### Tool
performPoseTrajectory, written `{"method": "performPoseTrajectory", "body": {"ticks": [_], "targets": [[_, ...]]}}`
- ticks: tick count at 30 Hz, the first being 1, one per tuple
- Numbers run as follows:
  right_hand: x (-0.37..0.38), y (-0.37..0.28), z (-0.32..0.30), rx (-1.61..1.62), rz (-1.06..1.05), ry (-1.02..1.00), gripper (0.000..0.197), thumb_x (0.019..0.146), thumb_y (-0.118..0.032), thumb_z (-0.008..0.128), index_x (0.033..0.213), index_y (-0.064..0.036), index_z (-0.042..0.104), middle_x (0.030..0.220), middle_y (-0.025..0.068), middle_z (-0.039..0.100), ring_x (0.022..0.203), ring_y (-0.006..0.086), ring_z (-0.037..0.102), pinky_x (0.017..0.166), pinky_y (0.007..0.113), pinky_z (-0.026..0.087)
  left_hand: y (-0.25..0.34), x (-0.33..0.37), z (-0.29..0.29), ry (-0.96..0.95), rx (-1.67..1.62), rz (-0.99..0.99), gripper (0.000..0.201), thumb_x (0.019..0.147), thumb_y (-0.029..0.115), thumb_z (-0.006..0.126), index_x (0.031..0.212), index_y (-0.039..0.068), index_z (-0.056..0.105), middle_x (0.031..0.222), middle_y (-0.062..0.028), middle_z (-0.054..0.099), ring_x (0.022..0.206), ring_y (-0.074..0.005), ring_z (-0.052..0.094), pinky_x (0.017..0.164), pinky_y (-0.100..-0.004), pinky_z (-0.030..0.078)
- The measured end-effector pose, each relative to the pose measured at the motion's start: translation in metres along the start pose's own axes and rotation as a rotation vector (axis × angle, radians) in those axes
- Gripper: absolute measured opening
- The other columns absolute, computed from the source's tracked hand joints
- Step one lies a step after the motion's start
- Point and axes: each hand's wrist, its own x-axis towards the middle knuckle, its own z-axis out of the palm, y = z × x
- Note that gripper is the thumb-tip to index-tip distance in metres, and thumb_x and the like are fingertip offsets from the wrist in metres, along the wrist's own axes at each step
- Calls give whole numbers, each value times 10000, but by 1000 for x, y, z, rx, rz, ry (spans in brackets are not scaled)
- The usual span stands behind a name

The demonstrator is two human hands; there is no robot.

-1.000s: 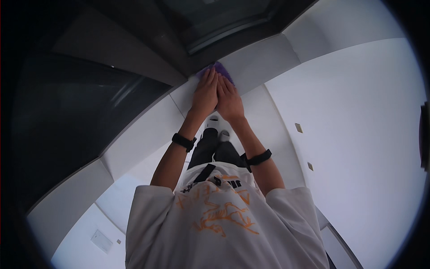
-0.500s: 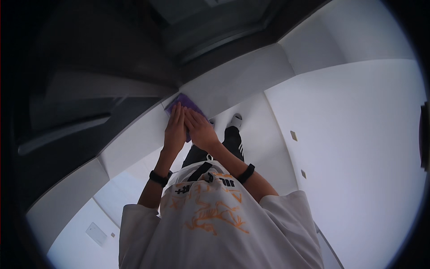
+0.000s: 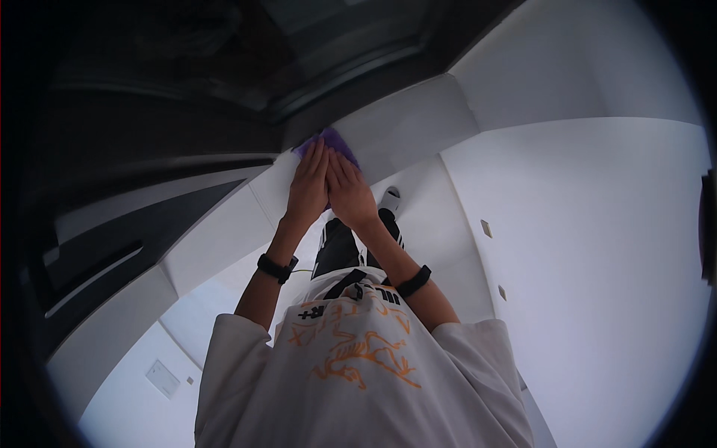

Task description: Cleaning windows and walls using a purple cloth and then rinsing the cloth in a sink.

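Observation:
A purple cloth (image 3: 343, 141) lies on the white window sill (image 3: 407, 119) just under a dark window frame. My left hand (image 3: 308, 189) rests flat on it, fingers stretched toward the frame. Close beside it on the right, my right hand (image 3: 351, 191) presses on the same cloth, its fingers also straight and angled up to the left. The two hands touch along their inner edges. Most of the cloth is hidden beneath them; its far edge shows beyond the fingertips. Each wrist carries a black band.
Dark glass (image 3: 224, 67) with its frame runs along the far side. A white wall (image 3: 597, 261) with small outlet plates stands to the right. Below are pale floor (image 3: 441, 224) and my foot in a grey slipper (image 3: 390, 198). A white panel (image 3: 162, 379) is at lower left.
Both hands and the purple cloth have moved a little right and farther away along the sill. The view has shifted slightly too. Both hands stay flat on the cloth.

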Motion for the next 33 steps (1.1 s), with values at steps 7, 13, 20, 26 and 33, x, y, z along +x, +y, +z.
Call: {"method": "performPoseTrajectory", "body": {"ticks": [7, 13, 20, 26, 33], "targets": [[9, 42, -26, -23, 20, 33, 493, 832, -115, 518, 1305, 21, 488, 1396, 151, 469, 1298, 274, 434, 1074, 364, 358, 28, 42, 14, 3, -42, 27, 457, 948, 79, 445, 1391, -18, 395, 1495, -196, 316, 1389, -344, 300, 1129, -428, 287], [14, 78, -27, -43, 101, 80, 481, 831, -109, 513, 1294, 17, 499, 1371, 145, 491, 1290, 274, 438, 1051, 364, 385, 41, 80, 35, 48, -116, 125, 462, 918, 62, 469, 1368, -30, 416, 1477, -211, 339, 1362, -361, 335, 1117, -438, 289], [18, 155, -18, -120, 155, 88, 476, 844, -104, 479, 1299, 35, 488, 1362, 156, 496, 1282, 304, 436, 1081, 367, 348, 53, 144, 106, 151, -132, 218, 452, 869, 68, 500, 1304, -54, 478, 1414, -234, 416, 1336, -350, 380, 1095, -452, 310], [22, 197, -22, -158, 124, 72, 483, 844, -108, 493, 1301, 45, 476, 1365, 178, 483, 1288, 318, 423, 1068, 386, 353, 70, 173, 122, 161, -120, 246, 449, 885, 81, 493, 1314, -51, 474, 1412, -233, 421, 1328, -346, 394, 1095, -441, 312], [33, 223, -40, -197, 174, 88, 496, 852, -124, 490, 1325, 22, 465, 1409, 153, 452, 1311, 291, 408, 1073, 377, 349, 97, 211, 120, 72, -157, 210, 459, 888, 75, 473, 1327, -58, 458, 1427, -219, 411, 1346, -338, 369, 1106, -432, 290]]}}
